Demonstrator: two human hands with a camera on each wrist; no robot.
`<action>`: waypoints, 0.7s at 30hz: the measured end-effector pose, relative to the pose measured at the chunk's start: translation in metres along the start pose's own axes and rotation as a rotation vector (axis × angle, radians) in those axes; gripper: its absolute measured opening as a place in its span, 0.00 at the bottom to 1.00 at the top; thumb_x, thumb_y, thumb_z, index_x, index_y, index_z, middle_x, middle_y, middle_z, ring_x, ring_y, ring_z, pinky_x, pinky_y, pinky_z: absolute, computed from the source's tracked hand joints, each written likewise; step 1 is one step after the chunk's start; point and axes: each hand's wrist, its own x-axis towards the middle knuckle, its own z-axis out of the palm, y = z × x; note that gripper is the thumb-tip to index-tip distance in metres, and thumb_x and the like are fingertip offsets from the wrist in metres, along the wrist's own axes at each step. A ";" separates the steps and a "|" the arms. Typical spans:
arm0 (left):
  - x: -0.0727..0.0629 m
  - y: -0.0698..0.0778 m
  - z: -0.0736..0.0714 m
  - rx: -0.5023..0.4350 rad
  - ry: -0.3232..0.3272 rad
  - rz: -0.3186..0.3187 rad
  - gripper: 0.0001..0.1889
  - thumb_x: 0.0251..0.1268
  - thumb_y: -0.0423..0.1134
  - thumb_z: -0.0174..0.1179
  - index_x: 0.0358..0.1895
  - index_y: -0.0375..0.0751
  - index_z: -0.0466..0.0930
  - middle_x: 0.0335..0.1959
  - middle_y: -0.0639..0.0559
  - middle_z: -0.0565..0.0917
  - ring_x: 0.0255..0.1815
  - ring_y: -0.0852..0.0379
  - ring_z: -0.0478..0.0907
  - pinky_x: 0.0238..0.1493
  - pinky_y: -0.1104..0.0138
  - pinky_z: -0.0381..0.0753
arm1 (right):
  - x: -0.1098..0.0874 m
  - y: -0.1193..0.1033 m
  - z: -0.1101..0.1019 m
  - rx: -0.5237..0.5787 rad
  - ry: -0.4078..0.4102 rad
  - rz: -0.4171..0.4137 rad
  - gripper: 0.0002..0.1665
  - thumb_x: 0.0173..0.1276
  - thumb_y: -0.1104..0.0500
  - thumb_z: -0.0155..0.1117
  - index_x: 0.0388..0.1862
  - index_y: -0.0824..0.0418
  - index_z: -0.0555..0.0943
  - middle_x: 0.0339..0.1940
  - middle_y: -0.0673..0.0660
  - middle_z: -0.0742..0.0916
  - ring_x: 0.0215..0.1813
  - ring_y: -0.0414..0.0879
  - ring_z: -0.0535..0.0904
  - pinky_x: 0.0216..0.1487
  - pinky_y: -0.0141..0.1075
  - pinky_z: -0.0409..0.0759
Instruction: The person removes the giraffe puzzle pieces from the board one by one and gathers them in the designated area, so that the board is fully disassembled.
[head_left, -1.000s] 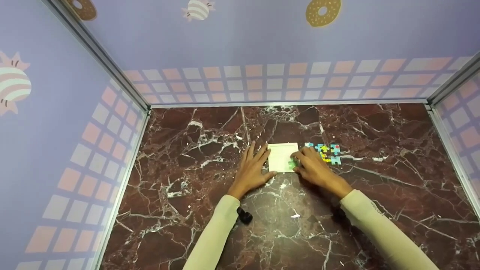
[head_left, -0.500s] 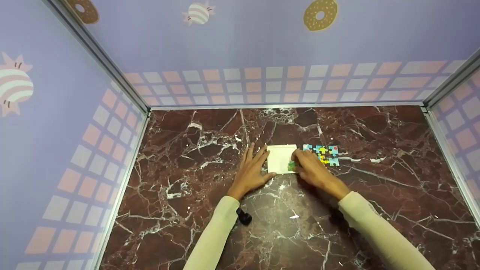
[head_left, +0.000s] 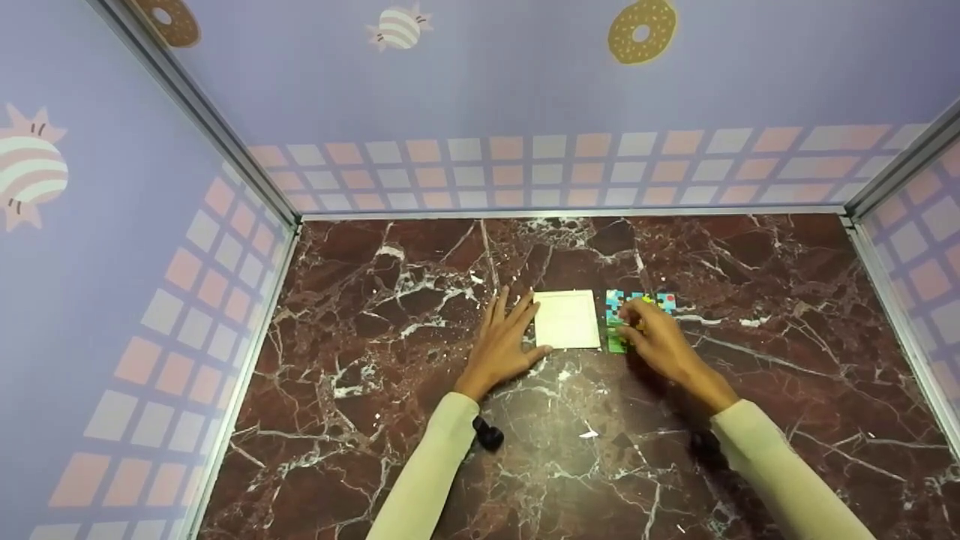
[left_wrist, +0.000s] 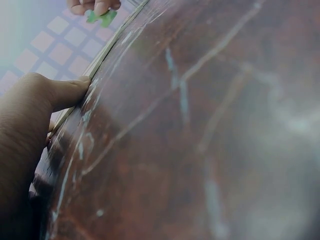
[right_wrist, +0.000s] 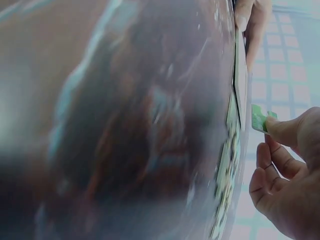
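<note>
My right hand (head_left: pixel 660 341) pinches a green jigsaw piece (right_wrist: pixel 260 119) between thumb and fingers; the right wrist view shows it raised above the table. In the head view this hand is just right of the pale square puzzle tray (head_left: pixel 567 321) and covers part of a group of jigsaw pieces (head_left: pixel 667 301), mostly blue, with some yellow and red. My left hand (head_left: pixel 502 346) lies with fingers spread at the tray's left edge, fingertips and thumb touching it. The left wrist view shows the left thumb (left_wrist: pixel 70 92) against the thin tray edge.
The table (head_left: pixel 390 450) has a dark red marble pattern with white veins. A purple back wall (head_left: pixel 510 82) with checks and printed sweets stands behind, with more walls at left and right. A small white scrap (head_left: pixel 589 434) lies in front of the tray.
My right hand has lifted the green jigsaw piece from the tray's lower right corner and carried it right, over the loose pieces. My left hand has stayed at the tray.
</note>
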 end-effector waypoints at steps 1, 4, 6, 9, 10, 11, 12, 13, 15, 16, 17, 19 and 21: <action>0.000 0.000 0.000 -0.002 0.001 0.000 0.48 0.74 0.70 0.62 0.88 0.47 0.63 0.92 0.52 0.55 0.93 0.37 0.37 0.91 0.44 0.34 | -0.002 0.003 -0.003 0.011 0.005 0.005 0.13 0.67 0.76 0.75 0.47 0.70 0.81 0.39 0.60 0.88 0.44 0.53 0.84 0.48 0.36 0.86; 0.000 0.000 0.000 -0.005 0.002 0.001 0.48 0.74 0.70 0.62 0.88 0.47 0.63 0.92 0.52 0.55 0.93 0.37 0.37 0.91 0.44 0.34 | -0.009 0.009 -0.011 0.013 0.029 0.001 0.14 0.67 0.78 0.74 0.47 0.71 0.82 0.39 0.60 0.88 0.43 0.54 0.85 0.46 0.31 0.85; 0.000 0.000 0.000 -0.003 0.000 -0.002 0.48 0.74 0.70 0.62 0.88 0.48 0.63 0.92 0.53 0.54 0.93 0.37 0.37 0.91 0.44 0.33 | -0.013 0.013 -0.016 0.013 0.044 -0.008 0.14 0.66 0.79 0.74 0.47 0.71 0.82 0.38 0.60 0.88 0.41 0.53 0.85 0.45 0.28 0.84; -0.001 0.000 0.000 0.002 -0.002 -0.005 0.48 0.74 0.70 0.61 0.89 0.48 0.63 0.92 0.53 0.54 0.93 0.38 0.37 0.91 0.44 0.33 | -0.019 0.017 -0.023 -0.002 0.068 -0.020 0.14 0.65 0.79 0.75 0.47 0.71 0.83 0.37 0.59 0.89 0.39 0.51 0.84 0.42 0.27 0.81; -0.001 0.000 0.000 0.003 -0.002 -0.004 0.48 0.75 0.70 0.61 0.89 0.48 0.63 0.92 0.53 0.55 0.93 0.38 0.37 0.91 0.44 0.33 | -0.021 0.018 -0.025 -0.008 0.071 -0.019 0.14 0.66 0.79 0.75 0.47 0.71 0.83 0.36 0.59 0.89 0.38 0.50 0.83 0.41 0.27 0.80; -0.001 0.000 0.000 0.004 -0.002 -0.004 0.48 0.75 0.71 0.61 0.88 0.48 0.63 0.92 0.53 0.55 0.93 0.38 0.37 0.91 0.44 0.33 | -0.023 0.019 -0.027 -0.014 0.073 -0.018 0.14 0.66 0.78 0.75 0.48 0.70 0.83 0.37 0.59 0.89 0.38 0.50 0.83 0.41 0.27 0.79; -0.001 0.000 0.000 0.004 -0.002 -0.004 0.48 0.75 0.71 0.61 0.88 0.48 0.63 0.92 0.53 0.55 0.93 0.38 0.37 0.91 0.44 0.33 | -0.025 0.020 -0.029 -0.020 0.073 -0.013 0.14 0.66 0.78 0.75 0.48 0.70 0.83 0.37 0.58 0.89 0.39 0.49 0.83 0.41 0.27 0.79; -0.002 -0.001 0.000 0.004 -0.003 -0.003 0.48 0.75 0.71 0.61 0.88 0.48 0.63 0.92 0.53 0.56 0.93 0.38 0.37 0.91 0.44 0.33 | -0.027 0.021 -0.031 -0.024 0.072 -0.005 0.14 0.67 0.78 0.75 0.48 0.70 0.83 0.38 0.58 0.89 0.39 0.48 0.82 0.41 0.27 0.78; -0.002 -0.001 0.001 0.003 -0.002 0.000 0.48 0.74 0.71 0.61 0.88 0.47 0.63 0.92 0.52 0.56 0.93 0.37 0.37 0.91 0.44 0.33 | -0.031 0.023 -0.035 -0.032 0.067 0.011 0.14 0.67 0.78 0.75 0.49 0.69 0.84 0.39 0.59 0.88 0.40 0.48 0.82 0.41 0.27 0.77; -0.002 -0.001 0.001 0.002 -0.001 0.001 0.48 0.74 0.71 0.61 0.88 0.47 0.63 0.92 0.52 0.56 0.93 0.37 0.37 0.91 0.44 0.33 | -0.032 0.024 -0.037 -0.032 0.063 0.017 0.14 0.68 0.78 0.74 0.49 0.69 0.84 0.39 0.59 0.88 0.40 0.48 0.82 0.42 0.26 0.77; -0.002 -0.001 0.001 0.003 0.001 0.002 0.48 0.74 0.71 0.61 0.88 0.47 0.63 0.92 0.52 0.56 0.93 0.37 0.37 0.91 0.44 0.33 | -0.034 0.025 -0.039 -0.026 0.061 0.021 0.14 0.68 0.78 0.74 0.49 0.69 0.83 0.40 0.60 0.88 0.41 0.47 0.82 0.43 0.25 0.77; -0.001 -0.001 0.001 0.004 0.003 0.005 0.48 0.74 0.71 0.60 0.88 0.47 0.63 0.92 0.52 0.56 0.93 0.37 0.37 0.91 0.44 0.34 | -0.036 0.028 -0.042 -0.010 0.059 0.028 0.14 0.68 0.78 0.73 0.50 0.70 0.83 0.40 0.61 0.89 0.42 0.47 0.83 0.45 0.22 0.78; -0.001 -0.001 0.001 0.001 0.004 0.005 0.48 0.74 0.71 0.61 0.88 0.48 0.63 0.92 0.52 0.56 0.93 0.37 0.37 0.91 0.43 0.34 | -0.039 0.030 -0.045 0.000 0.061 0.024 0.14 0.68 0.79 0.73 0.49 0.71 0.83 0.41 0.63 0.89 0.42 0.46 0.83 0.46 0.20 0.78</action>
